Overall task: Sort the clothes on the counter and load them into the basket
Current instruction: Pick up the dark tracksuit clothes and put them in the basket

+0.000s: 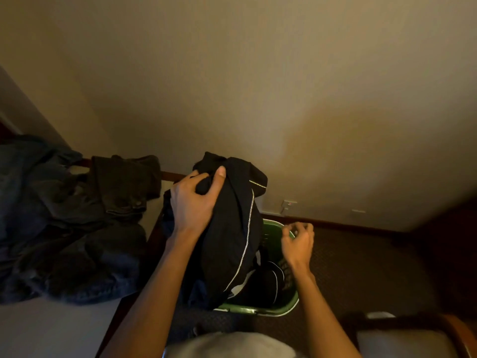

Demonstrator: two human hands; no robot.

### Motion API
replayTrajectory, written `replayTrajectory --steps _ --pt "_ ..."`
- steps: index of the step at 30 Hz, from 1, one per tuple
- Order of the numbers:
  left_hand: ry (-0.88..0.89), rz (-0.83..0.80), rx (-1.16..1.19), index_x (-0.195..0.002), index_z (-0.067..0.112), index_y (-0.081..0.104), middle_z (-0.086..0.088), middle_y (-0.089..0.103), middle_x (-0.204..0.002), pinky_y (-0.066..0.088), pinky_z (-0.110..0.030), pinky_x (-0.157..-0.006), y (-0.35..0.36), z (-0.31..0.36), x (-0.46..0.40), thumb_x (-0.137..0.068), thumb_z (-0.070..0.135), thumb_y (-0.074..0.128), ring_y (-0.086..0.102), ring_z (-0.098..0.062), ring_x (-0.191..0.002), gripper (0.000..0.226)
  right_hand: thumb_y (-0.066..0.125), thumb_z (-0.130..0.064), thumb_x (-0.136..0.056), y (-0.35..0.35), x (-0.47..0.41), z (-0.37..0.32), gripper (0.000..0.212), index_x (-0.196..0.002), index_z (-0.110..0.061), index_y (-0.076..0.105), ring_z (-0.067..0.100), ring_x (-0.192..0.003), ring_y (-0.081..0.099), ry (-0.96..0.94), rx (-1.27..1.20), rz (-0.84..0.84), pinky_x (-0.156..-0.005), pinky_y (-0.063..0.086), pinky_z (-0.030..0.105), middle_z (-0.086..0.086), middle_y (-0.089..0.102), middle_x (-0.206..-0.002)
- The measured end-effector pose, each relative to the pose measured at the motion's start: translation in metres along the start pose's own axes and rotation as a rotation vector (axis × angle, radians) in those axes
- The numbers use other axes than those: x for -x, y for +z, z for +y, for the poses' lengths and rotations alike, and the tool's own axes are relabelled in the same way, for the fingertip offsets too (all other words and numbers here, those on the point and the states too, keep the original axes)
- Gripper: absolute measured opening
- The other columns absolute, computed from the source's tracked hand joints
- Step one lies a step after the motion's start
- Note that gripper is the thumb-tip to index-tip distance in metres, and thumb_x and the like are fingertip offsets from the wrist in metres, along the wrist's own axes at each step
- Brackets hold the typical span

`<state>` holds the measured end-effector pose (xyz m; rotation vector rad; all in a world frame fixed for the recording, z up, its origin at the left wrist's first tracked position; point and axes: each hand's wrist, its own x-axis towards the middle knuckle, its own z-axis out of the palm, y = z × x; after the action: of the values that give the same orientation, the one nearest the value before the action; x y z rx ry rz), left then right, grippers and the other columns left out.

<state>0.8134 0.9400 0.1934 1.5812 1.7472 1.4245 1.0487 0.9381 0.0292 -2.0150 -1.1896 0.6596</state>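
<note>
dim room; left hand (194, 202) grips black garment (232, 228) over green basket (273, 310).

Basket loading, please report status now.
Left hand grips black garment over green basket. Right hand empty, fingers loosely curled. Dark clothes wait on counter. Nothing in the way.

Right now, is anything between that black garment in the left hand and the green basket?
Nothing visible. The black garment hangs over the green basket, whose mouth is open; the right hand hovers over its far rim, holding nothing.
</note>
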Motion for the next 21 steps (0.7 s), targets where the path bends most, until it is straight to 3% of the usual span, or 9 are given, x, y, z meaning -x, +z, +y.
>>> replayTrajectory --steps 2,5,8,11,14,17,19,21 --pt "-0.089 -0.007 0.045 -0.079 0.018 0.073 0.01 0.064 -0.08 0.044 -0.037 -0.096 0.014 -0.007 -0.002 -0.095 0.058 0.062 0.056 -0.007 -0.086 0.044 0.061 -0.017 -0.095 -0.001 0.001 0.001 0.014 -0.1 -0.006 0.068 0.025 -0.111 0.052 -0.009 -0.027 0.015 -0.092 0.051 0.045 0.002 0.045 -0.114" --pt "-0.147 -0.126 0.011 -0.092 0.027 0.073 -0.004 0.069 -0.106 0.049 -0.054 -0.098 0.042 -0.028 -0.001 -0.09 0.077 0.048 0.062 -0.032 -0.109 0.056 0.061 -0.013 -0.095 -0.004 0.0 0.004 0.01 -0.097 -0.006 0.068 0.024 -0.102 0.057 -0.006 -0.04 0.037 -0.088 0.054 0.046 0.003 0.047 -0.112" --pt "-0.23 -0.519 -0.204 -0.127 0.019 0.067 -0.005 0.055 -0.142 0.038 -0.045 -0.113 0.068 -0.061 0.013 -0.098 0.066 0.044 0.048 -0.031 -0.135 0.059 0.061 -0.011 -0.095 -0.008 0.001 0.004 0.009 -0.093 -0.006 0.068 0.024 -0.097 0.058 -0.014 -0.055 0.047 -0.088 0.054 0.045 0.004 0.047 -0.108" --pt "-0.253 -0.775 -0.296 -0.125 0.027 0.066 -0.004 0.043 -0.155 0.029 -0.05 -0.119 0.076 -0.1 0.037 -0.1 0.064 0.042 0.036 -0.033 -0.144 0.051 0.06 -0.009 -0.094 -0.01 0.007 0.006 0.01 -0.09 -0.004 0.067 0.023 -0.091 0.057 -0.029 -0.058 0.014 -0.085 0.051 0.042 0.006 0.05 -0.106" --pt "-0.313 -0.705 -0.245 -0.128 0.027 0.067 0.001 0.045 -0.154 0.03 -0.042 -0.118 0.065 -0.117 0.049 -0.103 0.058 0.041 0.039 -0.028 -0.144 0.047 0.061 -0.01 -0.094 -0.006 0.013 0.014 0.009 -0.086 -0.009 0.066 0.021 -0.09 0.058 -0.027 -0.062 -0.051 -0.084 0.051 0.04 0.005 0.052 -0.104" --pt "-0.372 -0.574 -0.172 -0.11 0.033 0.073 0.009 0.057 -0.138 0.033 -0.03 -0.109 0.046 -0.121 0.059 -0.103 0.059 0.041 0.049 -0.018 -0.134 0.041 0.063 -0.011 -0.092 0.006 0.022 0.019 0.01 -0.082 -0.014 0.065 0.021 -0.087 0.061 -0.019 -0.056 -0.128 -0.085 0.054 0.046 0.006 0.059 -0.099" --pt "-0.402 -0.48 -0.181 -0.094 0.041 0.071 0.016 0.062 -0.127 0.04 -0.039 -0.112 0.029 -0.13 0.067 -0.097 0.075 0.035 0.056 -0.015 -0.126 0.05 0.063 -0.012 -0.092 0.019 0.03 0.013 0.012 -0.08 -0.016 0.064 0.021 -0.085 0.062 -0.024 -0.046 -0.198 -0.084 0.053 0.045 0.007 0.061 -0.097" --pt "-0.429 -0.414 -0.206 -0.094 0.044 0.07 0.016 0.064 -0.126 0.042 -0.047 -0.111 0.008 -0.141 0.076 -0.088 0.088 0.028 0.057 -0.015 -0.125 0.061 0.064 -0.012 -0.092 0.034 0.039 -0.001 0.014 -0.079 -0.018 0.063 0.021 -0.087 0.061 -0.057 -0.04 -0.279 -0.083 0.051 0.041 0.006 0.06 -0.098"
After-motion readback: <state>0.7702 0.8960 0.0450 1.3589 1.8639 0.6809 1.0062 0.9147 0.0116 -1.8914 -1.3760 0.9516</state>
